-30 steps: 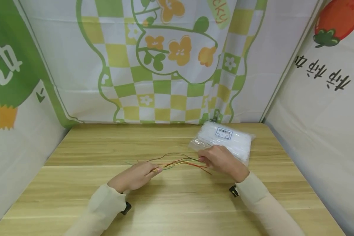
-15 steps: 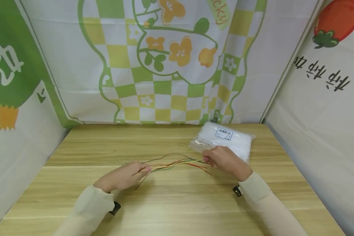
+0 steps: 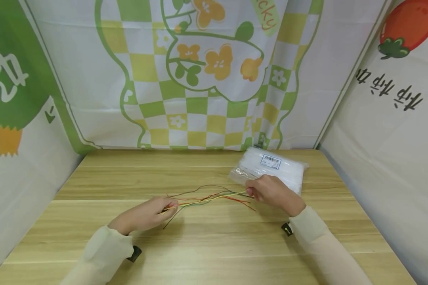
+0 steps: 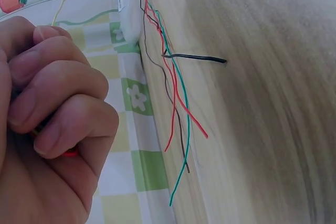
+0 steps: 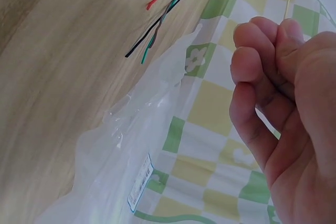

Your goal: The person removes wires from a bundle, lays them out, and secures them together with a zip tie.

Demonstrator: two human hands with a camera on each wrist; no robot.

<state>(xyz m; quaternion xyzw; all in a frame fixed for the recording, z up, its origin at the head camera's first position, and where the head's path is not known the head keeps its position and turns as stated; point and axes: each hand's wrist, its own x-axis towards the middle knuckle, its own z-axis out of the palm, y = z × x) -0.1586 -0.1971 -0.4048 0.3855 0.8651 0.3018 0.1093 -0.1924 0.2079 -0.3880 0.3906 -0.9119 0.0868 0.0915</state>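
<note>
Thin wires in red, green, black, brown and yellow stretch across the wooden table between the two hands. My left hand (image 3: 146, 213) grips the left part of a yellow wire (image 3: 214, 198), with a bit of red also inside the curled fingers in the left wrist view. My right hand (image 3: 271, 192) pinches the yellow wire's right end between thumb and forefinger, raised off the table in the right wrist view. The loose green wire (image 4: 185, 93) and red wires (image 4: 174, 103) lie on the table beside the left hand; a black wire (image 5: 157, 23) lies near the right hand.
A clear plastic bag of white items with a barcode label (image 3: 270, 161) lies just behind the right hand. Printed cloth (image 3: 214, 118) hangs along the table's back edge, with more cloth at both sides. The wooden table (image 3: 214, 245) extends toward me.
My left hand has moved left along the wires, uncovering the loose left ends of brown, red and dark wires. My right hand has shifted slightly right, still pinching the yellow wire.
</note>
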